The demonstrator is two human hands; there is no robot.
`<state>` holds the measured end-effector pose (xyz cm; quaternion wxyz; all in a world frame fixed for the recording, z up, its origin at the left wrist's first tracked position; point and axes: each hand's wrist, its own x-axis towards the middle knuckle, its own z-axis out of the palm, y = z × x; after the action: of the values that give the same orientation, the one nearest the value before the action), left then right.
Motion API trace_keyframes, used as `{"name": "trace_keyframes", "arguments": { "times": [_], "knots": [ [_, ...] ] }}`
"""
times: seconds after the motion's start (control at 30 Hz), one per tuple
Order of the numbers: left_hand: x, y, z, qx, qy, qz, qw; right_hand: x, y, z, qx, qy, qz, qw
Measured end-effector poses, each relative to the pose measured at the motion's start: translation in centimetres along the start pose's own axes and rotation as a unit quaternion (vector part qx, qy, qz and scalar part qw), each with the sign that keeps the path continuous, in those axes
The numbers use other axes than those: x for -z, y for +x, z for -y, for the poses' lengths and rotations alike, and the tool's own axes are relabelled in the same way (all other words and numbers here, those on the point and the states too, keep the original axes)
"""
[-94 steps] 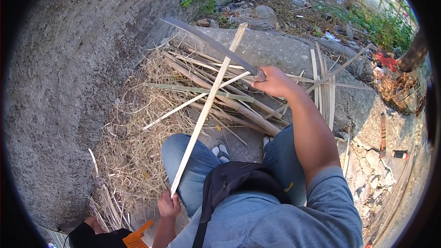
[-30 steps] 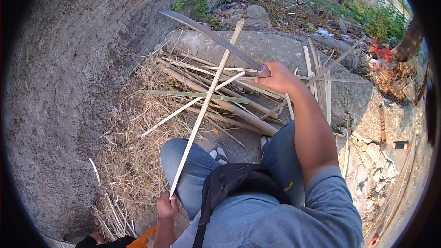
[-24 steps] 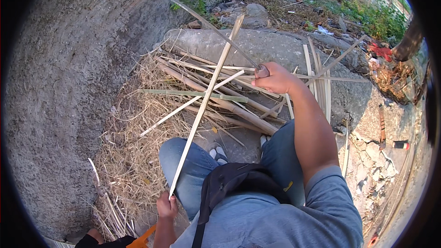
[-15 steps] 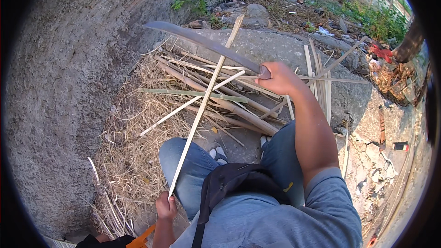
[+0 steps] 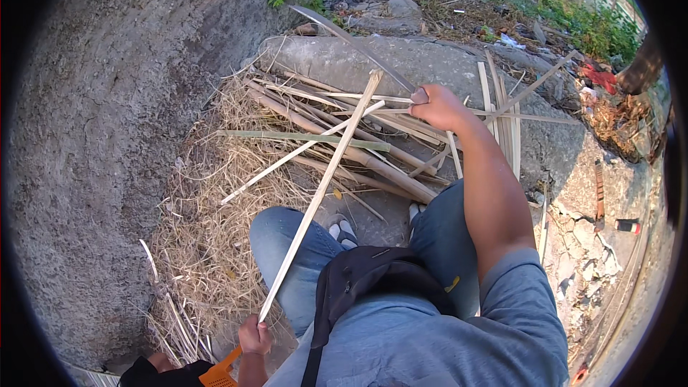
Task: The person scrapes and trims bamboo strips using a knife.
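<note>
Grips a machete [image 5: 351,43] by its handle in the right hand [image 5: 436,106], closed firmly, with the long grey blade slanting up and leftward. Pinches the lower end of a split bamboo strip [image 5: 315,201] in the left hand [image 5: 254,335], curled around it low beside the left leg. Extends the strip diagonally up and rightward over the left knee of the blue jeans [image 5: 276,233], with its frayed upper end just beside the blade; unclear from this angle whether touching or slightly apart.

Wears also a grey-blue T-shirt [image 5: 430,347] and a black waist bag [image 5: 380,272] over the lap.

Has beyond the knees a loose pile of bamboo poles [image 5: 373,165], crossed by a greenish bamboo strip [image 5: 287,135] and a paler, narrower strip [image 5: 269,174]. Has to the left of the pile a heap of dry shavings [image 5: 204,236], spread near a rough wall [image 5: 93,172]. Has behind the poles a weathered stone slab [image 5: 315,51], and at the right more flat strips [image 5: 515,140] lying near its edge. Includes at lower left an orange perforated object [image 5: 217,375] beside another person's black clothing [image 5: 143,373], partly cut off.
</note>
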<state>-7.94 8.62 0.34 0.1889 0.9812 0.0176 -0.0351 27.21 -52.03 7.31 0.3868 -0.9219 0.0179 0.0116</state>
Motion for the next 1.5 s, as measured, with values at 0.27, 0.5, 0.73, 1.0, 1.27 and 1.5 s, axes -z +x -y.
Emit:
{"name": "trace_keyframes", "arguments": {
  "times": [0.27, 0.5, 0.73, 1.0, 1.27, 1.5],
  "knots": [
    [0.0, -0.1, -0.5, 0.005, -0.026, -0.002, 1.0, 0.9, -2.8, 4.1, 0.0, -0.055, 0.04, 0.998],
    [-0.3, -0.1, -0.5, 0.001, -0.022, -0.001, 1.0, -1.7, -4.3, 6.5, 0.126, -0.146, 0.135, 0.972],
    [-0.2, 0.7, -1.5, 0.004, -0.007, -0.002, 1.0, -1.4, -2.0, 4.5, 0.012, -0.077, 0.125, 0.989],
    [-0.8, 0.4, -1.1, -0.01, -0.019, -0.01, 1.0, -3.2, -4.7, 7.3, 0.151, -0.126, 0.135, 0.971],
    [-0.8, 1.7, -1.9, -0.025, -0.002, -0.033, 0.999, -1.8, -0.8, 4.1, 0.039, -0.068, 0.07, 0.994],
    [-1.1, 1.1, -1.4, -0.026, -0.017, -0.018, 0.999, -2.4, -3.4, 6.2, 0.065, -0.049, 0.052, 0.995]
  ]
}}
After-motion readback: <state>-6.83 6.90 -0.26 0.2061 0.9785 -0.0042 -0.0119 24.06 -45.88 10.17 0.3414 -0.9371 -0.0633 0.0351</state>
